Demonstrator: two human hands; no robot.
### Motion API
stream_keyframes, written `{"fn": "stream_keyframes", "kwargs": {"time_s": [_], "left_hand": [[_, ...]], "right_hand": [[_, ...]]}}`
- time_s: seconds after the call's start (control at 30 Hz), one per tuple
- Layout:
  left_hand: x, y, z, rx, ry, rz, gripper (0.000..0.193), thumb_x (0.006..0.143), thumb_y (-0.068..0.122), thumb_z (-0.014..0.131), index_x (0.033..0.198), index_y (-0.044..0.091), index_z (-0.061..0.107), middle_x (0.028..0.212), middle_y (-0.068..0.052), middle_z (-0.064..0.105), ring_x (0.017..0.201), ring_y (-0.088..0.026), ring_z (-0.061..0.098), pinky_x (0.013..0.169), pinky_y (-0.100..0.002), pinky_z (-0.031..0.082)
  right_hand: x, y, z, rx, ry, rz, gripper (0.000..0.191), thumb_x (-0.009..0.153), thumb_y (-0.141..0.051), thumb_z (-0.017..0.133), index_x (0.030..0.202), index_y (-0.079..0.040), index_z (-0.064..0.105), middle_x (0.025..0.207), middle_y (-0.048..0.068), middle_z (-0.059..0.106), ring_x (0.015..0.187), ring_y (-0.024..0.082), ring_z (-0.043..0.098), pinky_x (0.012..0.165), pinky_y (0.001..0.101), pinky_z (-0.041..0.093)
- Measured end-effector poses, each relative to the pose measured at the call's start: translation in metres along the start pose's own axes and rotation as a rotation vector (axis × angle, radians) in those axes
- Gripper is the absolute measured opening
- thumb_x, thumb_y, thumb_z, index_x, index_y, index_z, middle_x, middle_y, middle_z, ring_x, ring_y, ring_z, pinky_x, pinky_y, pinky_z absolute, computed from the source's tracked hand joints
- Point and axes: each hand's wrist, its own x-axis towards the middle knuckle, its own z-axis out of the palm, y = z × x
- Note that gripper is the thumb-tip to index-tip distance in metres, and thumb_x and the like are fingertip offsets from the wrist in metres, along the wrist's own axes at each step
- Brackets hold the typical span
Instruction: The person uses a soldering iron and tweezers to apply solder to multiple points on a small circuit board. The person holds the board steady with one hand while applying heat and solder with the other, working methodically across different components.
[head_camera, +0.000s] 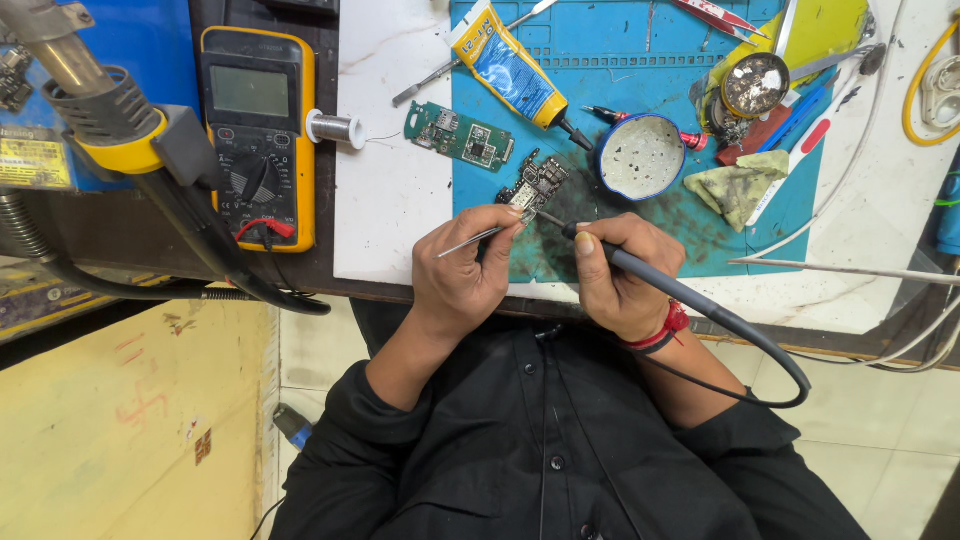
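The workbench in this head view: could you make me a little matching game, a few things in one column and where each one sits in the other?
Things:
1. multimeter
2. green circuit board
3. soldering iron
4. tweezers

Places:
A. in the right hand
B. in the left hand
C. on the dark strip left of the white surface
D. lying across the edge of the blue mat

Pairs: 1-C, 2-D, 3-A, 4-B

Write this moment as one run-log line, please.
left hand: holds thin metal tweezers | right hand: grips grey soldering iron | tips on small dark circuit board | blue mat
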Motion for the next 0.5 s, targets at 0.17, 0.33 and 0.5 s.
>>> {"fn": "stream_keyframes", "kwargs": {"time_s": [0.17,0.33,0.5], "left_hand": [[0.0005,-0.0001,-0.0005,0.005,-0.001,0.002,0.014,0.099,0.007,0.073,0.109,0.006,0.064,0.1,-0.009,0.076,0.088,-0.025,0.078,0.075,-0.032,0.061],[0.0001,0.0003,-0.0005,0.009,-0.004,-0.007,0.013,0.099,0.007,0.073,0.109,0.006,0.064,0.099,-0.009,0.076,0.088,-0.025,0.078,0.075,-0.032,0.06],[0.0007,0.0007,0.0002,0.0,0.002,0.0,0.014,0.099,0.007,0.073,0.109,0.006,0.063,0.1,-0.009,0.076,0.089,-0.025,0.078,0.076,-0.032,0.061]], "right_hand": [[0.0008,0.0004,0.0004,0.001,-0.002,-0.01,0.009,0.102,-0.006,0.068,0.096,0.0,0.064,0.083,0.011,0.068,0.069,0.023,0.065,0.065,0.0324,0.048],[0.0007,0.0001,-0.0004,0.003,-0.006,0.001,0.009,0.102,-0.006,0.068,0.096,-0.001,0.065,0.083,0.011,0.068,0.069,0.022,0.066,0.065,0.0323,0.049],[0.0006,-0.0001,-0.0006,-0.002,-0.004,0.006,0.009,0.102,-0.006,0.068,0.096,-0.001,0.065,0.082,0.01,0.068,0.068,0.022,0.066,0.064,0.0321,0.049]]}}
